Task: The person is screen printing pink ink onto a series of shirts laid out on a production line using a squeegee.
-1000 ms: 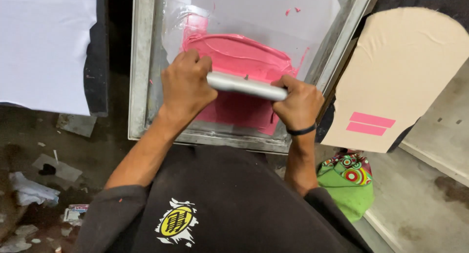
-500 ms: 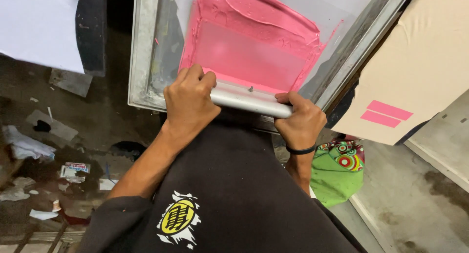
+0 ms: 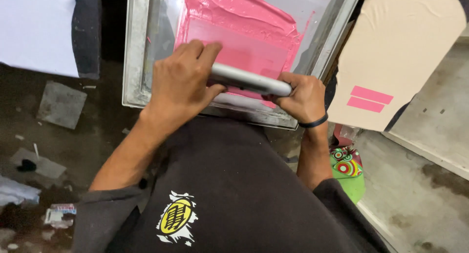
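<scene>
My left hand [image 3: 181, 79] and my right hand [image 3: 302, 95] both grip the metal handle of a squeegee [image 3: 246, 79], one at each end. The squeegee rests at the near edge of a metal-framed printing screen [image 3: 137, 48]. Pink ink [image 3: 239, 26] is spread over the mesh beyond the squeegee, with a smoother rectangular band through its middle. A black band circles my right wrist. My dark shirt with a yellow emblem fills the bottom of the view.
To the right stands a tan pallet board [image 3: 405, 43] with two pink bars [image 3: 369, 99] printed on it. A white sheet [image 3: 34, 28] lies at the upper left. Scraps litter the dirty floor [image 3: 58, 150]. A green patterned cloth [image 3: 349, 172] lies below the board.
Both hands drew the squeegee toward me, from the middle of the screen to its near edge. The pink ink behind it now shows as a wide smeared patch.
</scene>
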